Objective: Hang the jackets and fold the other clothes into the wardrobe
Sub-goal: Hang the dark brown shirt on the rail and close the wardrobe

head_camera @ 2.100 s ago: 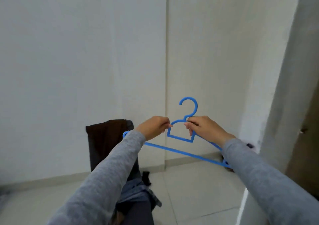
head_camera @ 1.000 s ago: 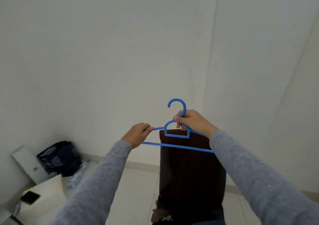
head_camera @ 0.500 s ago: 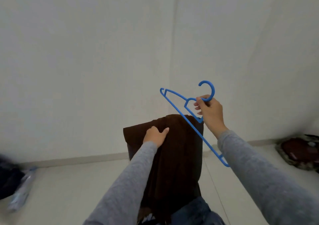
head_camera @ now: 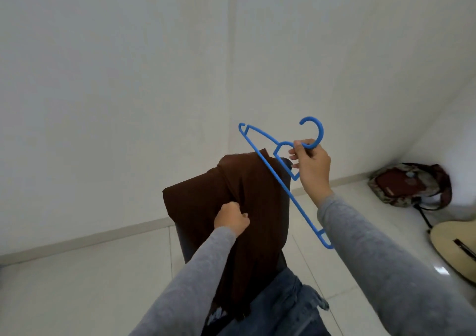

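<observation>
A blue plastic hanger [head_camera: 280, 181] is held tilted in the air, its hook pointing up. My right hand [head_camera: 313, 166] grips it at the neck just below the hook. A dark brown garment [head_camera: 260, 194] is draped over a chair back in front of me. My left hand [head_camera: 231, 219] clutches a fold of that brown fabric near its middle. The hanger's long bar crosses in front of the garment's right edge. Blue denim clothing [head_camera: 280, 307] lies heaped below the brown garment. No wardrobe is in view.
White walls meet in a corner straight ahead, above a pale tiled floor [head_camera: 90, 284]. A camouflage-patterned backpack [head_camera: 412, 183] leans in the right corner. Part of a light wooden guitar [head_camera: 456, 245] lies at the right edge.
My left hand let go of the hanger, dropped onto the brown garment and now bunches its fabric. My right hand tilted the hanger up. The view swung right, bringing the backpack and guitar in.
</observation>
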A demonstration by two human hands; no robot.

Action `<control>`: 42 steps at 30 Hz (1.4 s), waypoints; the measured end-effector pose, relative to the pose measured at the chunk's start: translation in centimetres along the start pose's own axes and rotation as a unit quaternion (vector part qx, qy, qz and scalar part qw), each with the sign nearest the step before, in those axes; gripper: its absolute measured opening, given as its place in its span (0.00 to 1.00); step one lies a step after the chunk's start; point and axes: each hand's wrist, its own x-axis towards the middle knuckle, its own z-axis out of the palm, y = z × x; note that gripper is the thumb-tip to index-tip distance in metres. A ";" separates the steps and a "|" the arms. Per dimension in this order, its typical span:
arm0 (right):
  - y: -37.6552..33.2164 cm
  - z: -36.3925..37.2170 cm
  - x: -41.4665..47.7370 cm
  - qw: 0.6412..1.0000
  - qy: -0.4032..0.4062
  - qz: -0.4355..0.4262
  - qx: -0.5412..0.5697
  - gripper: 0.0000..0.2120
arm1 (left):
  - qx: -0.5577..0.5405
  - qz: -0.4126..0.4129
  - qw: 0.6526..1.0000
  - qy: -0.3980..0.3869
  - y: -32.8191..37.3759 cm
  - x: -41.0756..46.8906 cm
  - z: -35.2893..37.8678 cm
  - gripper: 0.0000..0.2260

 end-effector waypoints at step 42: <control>1.2 3.4 -2.9 0.998 -0.027 0.049 -0.012 0.05 | -0.284 0.086 0.948 0.113 -6.4 4.7 -14.9 0.10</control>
